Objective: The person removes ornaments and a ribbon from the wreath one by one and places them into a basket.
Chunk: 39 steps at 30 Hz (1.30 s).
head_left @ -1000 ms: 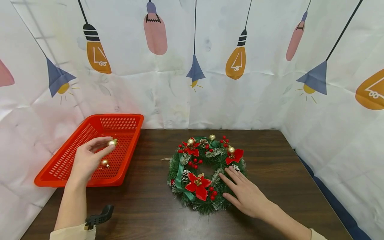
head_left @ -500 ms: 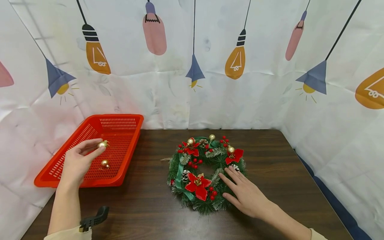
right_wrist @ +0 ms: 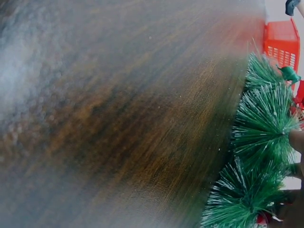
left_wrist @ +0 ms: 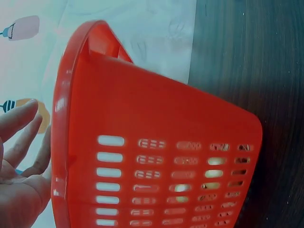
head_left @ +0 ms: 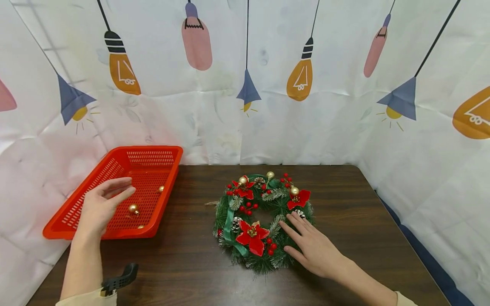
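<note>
My left hand [head_left: 100, 202] is over the red plastic basket [head_left: 174, 170], thumb and fingers apart with nothing between them. Inside the basket are a gold bauble [head_left: 133, 208] near the middle, another gold ball [head_left: 161, 188] by the right wall and a small gold piece [head_left: 141, 226] at the front. The left wrist view shows the hand's fingers [left_wrist: 23, 142] above the rim. My right hand [head_left: 315, 250] lies with spread fingers on the right front of a green Christmas wreath [head_left: 281, 257], which carries red poinsettias [head_left: 252, 238], pine cones, berries and gold baubles [head_left: 294, 191].
Both the basket and the wreath stand on a dark wooden table [head_left: 191, 263]. A white curtain [head_left: 218, 123] printed with lamps surrounds the table at the back and sides. The basket sits at the back left, close to the curtain.
My left hand has moved left and let go of the gold bauble, and more gold now shows in the basket. The right hand and wreath have stayed in place.
</note>
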Each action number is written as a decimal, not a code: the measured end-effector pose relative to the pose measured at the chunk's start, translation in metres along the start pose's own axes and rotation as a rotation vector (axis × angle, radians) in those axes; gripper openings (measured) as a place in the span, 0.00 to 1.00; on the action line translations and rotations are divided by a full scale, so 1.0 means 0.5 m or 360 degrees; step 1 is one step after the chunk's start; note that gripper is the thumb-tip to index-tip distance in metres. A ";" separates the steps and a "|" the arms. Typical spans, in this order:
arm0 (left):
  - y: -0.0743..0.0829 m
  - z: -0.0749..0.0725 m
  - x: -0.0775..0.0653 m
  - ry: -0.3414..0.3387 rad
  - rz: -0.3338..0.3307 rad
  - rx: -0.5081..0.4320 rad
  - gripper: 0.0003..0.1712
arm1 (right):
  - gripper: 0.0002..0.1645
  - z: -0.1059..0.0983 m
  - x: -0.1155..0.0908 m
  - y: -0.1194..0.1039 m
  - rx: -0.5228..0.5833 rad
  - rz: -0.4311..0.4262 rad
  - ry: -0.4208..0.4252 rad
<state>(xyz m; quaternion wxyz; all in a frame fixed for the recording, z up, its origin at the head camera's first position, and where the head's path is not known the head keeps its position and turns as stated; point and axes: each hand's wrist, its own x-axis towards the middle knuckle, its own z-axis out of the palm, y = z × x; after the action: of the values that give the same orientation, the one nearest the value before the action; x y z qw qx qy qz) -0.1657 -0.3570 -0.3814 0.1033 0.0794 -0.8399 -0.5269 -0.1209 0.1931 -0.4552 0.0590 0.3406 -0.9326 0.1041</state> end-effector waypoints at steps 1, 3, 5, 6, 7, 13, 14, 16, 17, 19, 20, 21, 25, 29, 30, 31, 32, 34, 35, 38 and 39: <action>0.002 0.002 0.001 -0.0006 0.0009 0.0007 0.32 | 0.40 0.000 0.000 0.000 0.0000 -0.0002 0.0000; 0.006 0.006 0.003 -0.0021 0.0035 0.0016 0.32 | 0.40 -0.001 0.000 -0.001 0.0002 -0.0005 0.0002; 0.010 0.012 0.006 -0.0038 0.0062 0.0019 0.31 | 0.40 -0.001 0.000 -0.001 0.0003 -0.0007 0.0006; 0.013 0.016 0.007 -0.0049 0.0078 0.0017 0.30 | 0.40 -0.001 0.000 -0.001 0.0002 -0.0009 0.0012; 0.015 0.020 0.009 -0.0059 0.0098 0.0015 0.29 | 0.40 -0.001 -0.001 0.000 0.0000 -0.0010 0.0016; 0.035 0.050 0.018 -0.0132 0.0182 -0.0011 0.27 | 0.40 0.000 -0.002 0.001 -0.0010 -0.0015 0.0026; 0.038 0.056 0.019 -0.0144 0.0196 0.0002 0.27 | 0.40 0.000 -0.002 0.001 -0.0009 -0.0015 0.0023; 0.046 0.069 0.022 -0.0162 0.0215 0.0036 0.27 | 0.40 0.000 -0.001 0.001 -0.0007 -0.0011 0.0016; 0.050 0.077 0.023 -0.0174 0.0234 0.0046 0.27 | 0.40 0.000 -0.001 0.001 -0.0006 -0.0011 0.0017; 0.059 0.094 0.027 -0.0195 0.0265 0.0061 0.28 | 0.40 0.000 -0.002 0.001 -0.0006 -0.0008 0.0016; 0.064 0.103 0.029 -0.0207 0.0280 0.0067 0.28 | 0.40 0.000 -0.002 0.001 -0.0005 -0.0009 0.0020; 0.069 0.113 0.031 -0.0219 0.0290 0.0064 0.28 | 0.40 0.000 -0.002 0.001 -0.0007 -0.0009 0.0022; 0.085 0.149 0.041 -0.0285 0.0333 0.0058 0.28 | 0.40 0.001 -0.002 0.001 -0.0004 -0.0006 0.0019; 0.098 0.184 0.052 -0.0363 0.0367 0.0014 0.26 | 0.40 0.001 -0.001 0.001 0.0004 0.0000 0.0013; 0.101 0.193 0.055 -0.0384 0.0374 0.0006 0.25 | 0.40 0.001 -0.001 0.001 0.0003 0.0002 0.0011; 0.103 0.202 0.059 -0.0406 0.0382 0.0001 0.25 | 0.40 0.002 -0.001 0.001 0.0001 0.0000 0.0014; 0.105 0.210 0.062 -0.0428 0.0392 0.0004 0.25 | 0.40 0.002 -0.002 0.001 0.0000 0.0003 0.0015; 0.107 0.226 0.070 -0.0466 0.0412 0.0020 0.24 | 0.40 0.003 -0.002 0.002 -0.0004 0.0009 0.0014; 0.109 0.233 0.074 -0.0484 0.0419 0.0019 0.23 | 0.40 0.003 -0.003 0.002 -0.0004 0.0012 0.0014; 0.115 0.254 0.086 -0.0510 0.0439 0.0013 0.21 | 0.40 0.003 -0.003 0.002 -0.0001 0.0015 0.0015; 0.118 0.261 0.090 -0.0518 0.0446 0.0006 0.21 | 0.40 0.003 -0.003 0.002 0.0000 0.0012 0.0018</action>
<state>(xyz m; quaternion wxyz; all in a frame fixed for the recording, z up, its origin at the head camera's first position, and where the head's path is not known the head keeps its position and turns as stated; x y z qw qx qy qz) -0.2441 -0.2291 -0.3797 0.0384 -0.1240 -0.8493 -0.5116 -0.1205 0.1946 -0.4571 0.0637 0.3365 -0.9335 0.1063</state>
